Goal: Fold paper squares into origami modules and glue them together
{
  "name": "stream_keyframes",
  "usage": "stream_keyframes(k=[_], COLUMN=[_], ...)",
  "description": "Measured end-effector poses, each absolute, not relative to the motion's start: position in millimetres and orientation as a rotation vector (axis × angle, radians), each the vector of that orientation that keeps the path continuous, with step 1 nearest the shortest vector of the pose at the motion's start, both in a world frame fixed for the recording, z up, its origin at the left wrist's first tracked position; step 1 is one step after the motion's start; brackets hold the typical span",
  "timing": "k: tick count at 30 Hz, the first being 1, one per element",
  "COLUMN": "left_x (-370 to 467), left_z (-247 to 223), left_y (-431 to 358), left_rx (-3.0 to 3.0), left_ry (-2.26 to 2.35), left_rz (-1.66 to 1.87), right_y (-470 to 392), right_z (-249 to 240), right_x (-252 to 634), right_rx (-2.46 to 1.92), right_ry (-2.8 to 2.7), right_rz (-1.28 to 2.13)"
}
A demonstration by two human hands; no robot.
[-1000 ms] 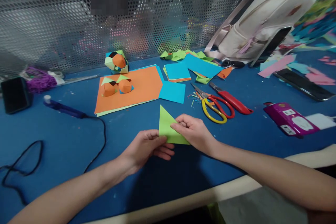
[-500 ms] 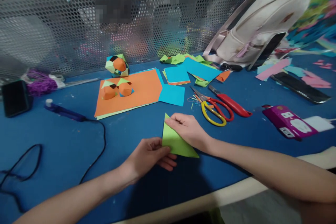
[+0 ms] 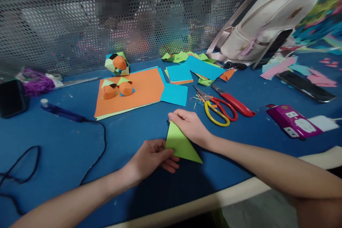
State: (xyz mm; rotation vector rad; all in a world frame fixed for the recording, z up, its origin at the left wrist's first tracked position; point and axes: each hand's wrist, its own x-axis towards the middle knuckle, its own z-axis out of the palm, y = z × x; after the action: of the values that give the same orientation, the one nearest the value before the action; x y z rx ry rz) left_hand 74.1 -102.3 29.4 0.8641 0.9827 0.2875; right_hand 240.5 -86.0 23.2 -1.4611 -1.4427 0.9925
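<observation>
A green piece of paper, folded to a triangle, is held between both hands above the blue table. My left hand pinches its lower left edge, thumb on top and fingers beneath. At the upper corner, my right hand closes thumb and fingers on the paper and hides that tip. Beyond the hands lies a stack of orange sheets with two small folded paper pieces on it. Blue paper squares rest beside the stack. A many-sided paper ball sits behind.
Scissors and a red-handled cutter lie right of centre. A purple power strip is farther right. A blue glue gun with a black cord is at left. A pale backpack leans against the metal mesh.
My right hand has slid up to the paper's top corner, now covering the tip. My left hand keeps its pinch. The view has shifted slightly.
</observation>
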Motion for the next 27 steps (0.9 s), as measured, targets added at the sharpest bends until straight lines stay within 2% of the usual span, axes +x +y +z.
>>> stream_keyframes(k=[5,13,19,24,27], left_x=[71,69,68,69,69], left_z=[27,27,28,32,33], left_y=[-95,-96,-96,-95,-95], left_rx=[0.885,0.895,0.866,0.84,0.841], left_ry=[0.993,0.975,0.983,0.985,0.985], left_rz=[0.424,0.46,0.506,0.518,0.506], right_y=[-91,-97,-100,-103,-101], right_z=[26,16,18,14,15], right_x=[247,241,245,248,250], right_rx=[-1.408,-1.545,-1.549,-1.534,-1.528], right_ry=[-1.334,-1.704,-1.678,-1.702,-1.712], right_rz=[1.247,0.862,0.935,0.788,0.85])
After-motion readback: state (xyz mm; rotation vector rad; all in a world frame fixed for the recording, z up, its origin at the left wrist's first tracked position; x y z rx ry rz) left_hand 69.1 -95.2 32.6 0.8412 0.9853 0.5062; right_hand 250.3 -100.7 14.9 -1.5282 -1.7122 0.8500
